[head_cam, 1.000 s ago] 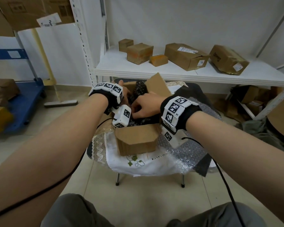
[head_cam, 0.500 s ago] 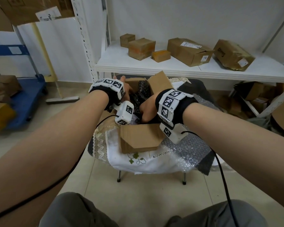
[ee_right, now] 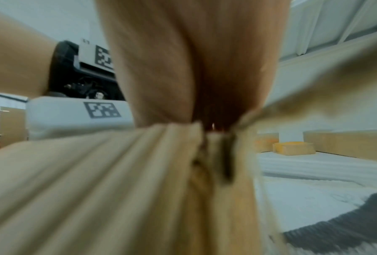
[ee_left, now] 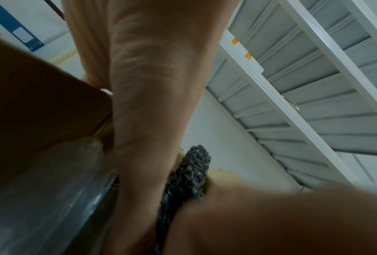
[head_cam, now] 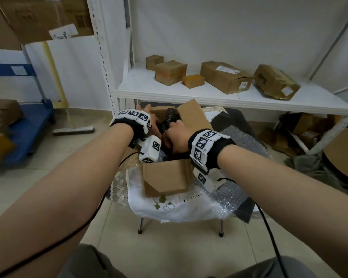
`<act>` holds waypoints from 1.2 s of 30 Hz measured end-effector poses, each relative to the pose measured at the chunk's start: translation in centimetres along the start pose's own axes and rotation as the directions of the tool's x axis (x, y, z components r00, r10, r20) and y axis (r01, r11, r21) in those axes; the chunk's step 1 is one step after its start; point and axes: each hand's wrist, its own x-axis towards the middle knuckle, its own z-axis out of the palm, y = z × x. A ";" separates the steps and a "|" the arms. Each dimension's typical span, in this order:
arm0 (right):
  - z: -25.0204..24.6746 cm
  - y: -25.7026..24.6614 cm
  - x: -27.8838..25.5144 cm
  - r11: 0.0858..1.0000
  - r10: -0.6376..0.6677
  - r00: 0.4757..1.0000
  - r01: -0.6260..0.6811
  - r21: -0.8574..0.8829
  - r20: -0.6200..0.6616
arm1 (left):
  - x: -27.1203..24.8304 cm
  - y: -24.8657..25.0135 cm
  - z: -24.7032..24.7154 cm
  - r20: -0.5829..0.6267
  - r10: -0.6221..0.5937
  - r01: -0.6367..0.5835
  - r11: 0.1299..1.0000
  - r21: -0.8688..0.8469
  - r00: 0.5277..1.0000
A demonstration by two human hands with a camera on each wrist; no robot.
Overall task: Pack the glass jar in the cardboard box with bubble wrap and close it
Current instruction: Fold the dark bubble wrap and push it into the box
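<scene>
Both my hands sit in the cardboard box (head_cam: pixel 165 177) at frame centre. Since a second ago my right hand (head_cam: pixel 176 135) has driven deeper, clamped on the black bubble wrap (head_cam: pixel 170 117); my left hand (head_cam: pixel 147 117) braces the far flap, grip unclear. The jar is hidden, presumably inside.

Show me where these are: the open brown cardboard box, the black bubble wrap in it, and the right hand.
Open brown cardboard box (head_cam: pixel 165 177), head view: its near folded-down flap.
Black bubble wrap (head_cam: pixel 170 117), head view: the top sticking out of the box.
Right hand (head_cam: pixel 176 137), head view: its back.
</scene>
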 end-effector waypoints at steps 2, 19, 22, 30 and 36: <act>0.0 0.3 -0.1 0.999 0.004 0.989 -0.009 -0.033 -0.146 | -0.1 -0.3 0.0 0.011 0.014 -0.014 1.000 -0.012 1.000; 0.7 1.4 1.9 0.912 -0.052 0.986 -0.017 -0.409 -0.159 | 2.5 -1.2 2.3 -0.049 0.003 -0.001 0.999 0.040 0.999; 0.7 1.8 2.2 0.939 -0.026 0.983 -0.038 -0.342 -0.182 | 6.4 -2.7 4.3 -0.050 -0.051 0.051 0.999 -0.007 0.997; 2.3 1.8 3.0 0.945 0.011 0.990 -0.057 -0.322 -0.141 | 7.5 -2.6 4.8 -0.047 -0.060 0.059 0.998 -0.021 0.997; 2.5 1.4 2.7 0.918 0.024 0.999 -0.004 -0.398 0.044 | 7.4 -2.1 4.7 -0.032 -0.087 0.086 0.996 -0.024 0.996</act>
